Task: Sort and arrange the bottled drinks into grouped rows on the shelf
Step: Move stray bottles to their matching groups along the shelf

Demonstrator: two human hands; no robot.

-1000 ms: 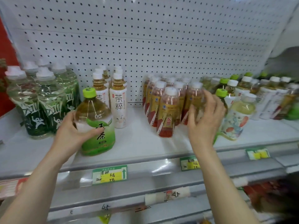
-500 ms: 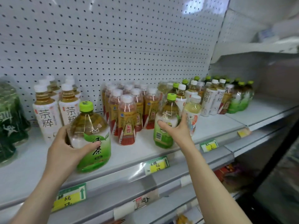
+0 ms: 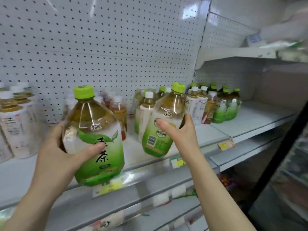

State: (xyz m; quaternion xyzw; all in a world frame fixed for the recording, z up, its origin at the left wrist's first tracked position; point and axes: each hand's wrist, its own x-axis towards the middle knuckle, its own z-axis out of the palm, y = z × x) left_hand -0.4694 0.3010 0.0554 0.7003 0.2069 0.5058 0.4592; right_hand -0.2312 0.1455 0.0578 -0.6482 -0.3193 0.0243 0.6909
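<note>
Both hands are busy here. Left hand (image 3: 55,150) is wrapped round the left bottle (image 3: 96,134), a fat green-tea one with a lime cap: thumb across the front of the label, fingers curled behind. It's pretty much upright, held out at the front edge of the shelf (image 3: 250,120), with its base hanging over the edge strip.

Right hand (image 3: 181,130) grips the right bottle (image 3: 160,130), same kind of tea, thumb on the label and fingers hooked round the far side. This one is tilted, cap leaning right, base low over the shelf near the front. Can't tell if it touches down.

Behind them are red-label bottles (image 3: 118,110), and white-label bottles (image 3: 15,127) sit far left. A green-tea group (image 3: 228,107) stands further right against the pegboard (image 3: 100,47). A yellow price tag (image 3: 225,145) sits on the edge strip.
</note>
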